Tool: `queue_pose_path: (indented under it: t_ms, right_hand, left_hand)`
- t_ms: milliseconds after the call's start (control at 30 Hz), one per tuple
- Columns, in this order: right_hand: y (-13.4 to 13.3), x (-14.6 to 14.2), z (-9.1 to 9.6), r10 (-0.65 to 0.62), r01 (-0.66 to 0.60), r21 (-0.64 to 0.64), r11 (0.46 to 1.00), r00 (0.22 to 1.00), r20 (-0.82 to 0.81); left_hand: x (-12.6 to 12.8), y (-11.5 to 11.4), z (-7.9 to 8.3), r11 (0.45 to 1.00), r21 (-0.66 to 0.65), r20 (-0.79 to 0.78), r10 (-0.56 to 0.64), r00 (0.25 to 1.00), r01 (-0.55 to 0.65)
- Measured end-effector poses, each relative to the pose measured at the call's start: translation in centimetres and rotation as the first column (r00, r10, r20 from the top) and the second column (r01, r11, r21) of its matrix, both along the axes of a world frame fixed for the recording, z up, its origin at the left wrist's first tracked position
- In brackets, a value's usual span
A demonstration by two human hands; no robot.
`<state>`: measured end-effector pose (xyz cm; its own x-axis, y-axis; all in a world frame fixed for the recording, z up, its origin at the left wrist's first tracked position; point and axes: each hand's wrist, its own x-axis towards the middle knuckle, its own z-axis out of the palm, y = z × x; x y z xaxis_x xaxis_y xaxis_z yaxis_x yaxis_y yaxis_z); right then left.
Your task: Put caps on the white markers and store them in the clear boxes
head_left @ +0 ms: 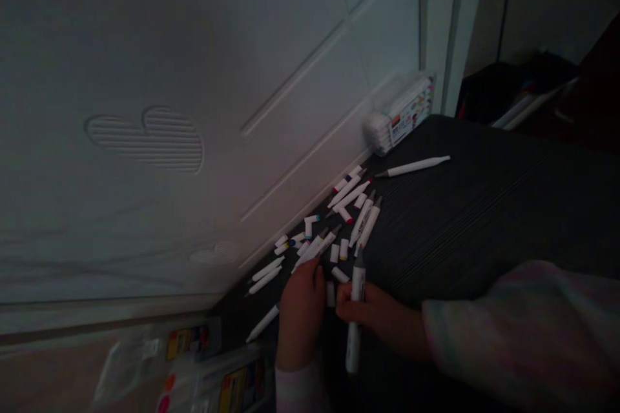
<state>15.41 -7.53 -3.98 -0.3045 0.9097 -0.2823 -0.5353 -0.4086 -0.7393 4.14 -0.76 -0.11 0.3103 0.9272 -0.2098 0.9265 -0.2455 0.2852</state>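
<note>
My right hand [371,311] is closed around a white marker [353,352], held nearly upright in the picture with its dark tip end pointing away from me. To its left, my left hand [301,300] reaches in at the near side of the scattered pens. Its fingers are curled and mostly hidden, so whatever they hold cannot be made out. Just beyond them lie white markers [317,246] with grey ends. A loose white cap [330,294] rests between my hands, and another cap [340,275] lies a little farther off.
Several more markers [369,226] and caps [343,248] are strewn over the dark table [460,219]. A clear pack of markers [402,117] stands against the white embossed panel [290,26]. Transparent packaging [208,377] is at lower left. One marker [416,166] lies apart near the pack.
</note>
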Motion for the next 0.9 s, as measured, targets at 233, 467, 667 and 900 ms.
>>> queue_pose_path:
  t_ms: [233, 467, 667, 900]
  right_hand:
    - [-0.1, -0.1, 0.3, -0.012, 0.011, -0.043, 0.999, 1.000, -0.017]
    - [-0.6, -0.2, -0.2, -0.001, 0.001, -0.053, 0.999, 1.000, -0.010]
    - [-1.0, 0.1, -0.6, 0.027, -0.025, -0.020, 1.000, 0.991, 0.134]
    - [-1.5, 0.2, -1.1, -0.003, -0.008, 0.035, 0.999, 0.955, 0.296]
  left_hand:
    - [-1.9, -1.7, 1.2, 0.977, -0.133, 0.314, 0.200, 0.928, -0.166]
    - [-2.9, -6.0, -1.8, 0.829, -0.558, 0.656, 0.469, 0.591, -0.038]
    - [-2.2, -7.0, -3.0, 0.820, -0.557, 0.735, 0.412, 0.539, 0.134]
    - [-2.2, -7.0, -2.9, 0.745, -0.645, 0.751, 0.578, 0.318, 0.169]
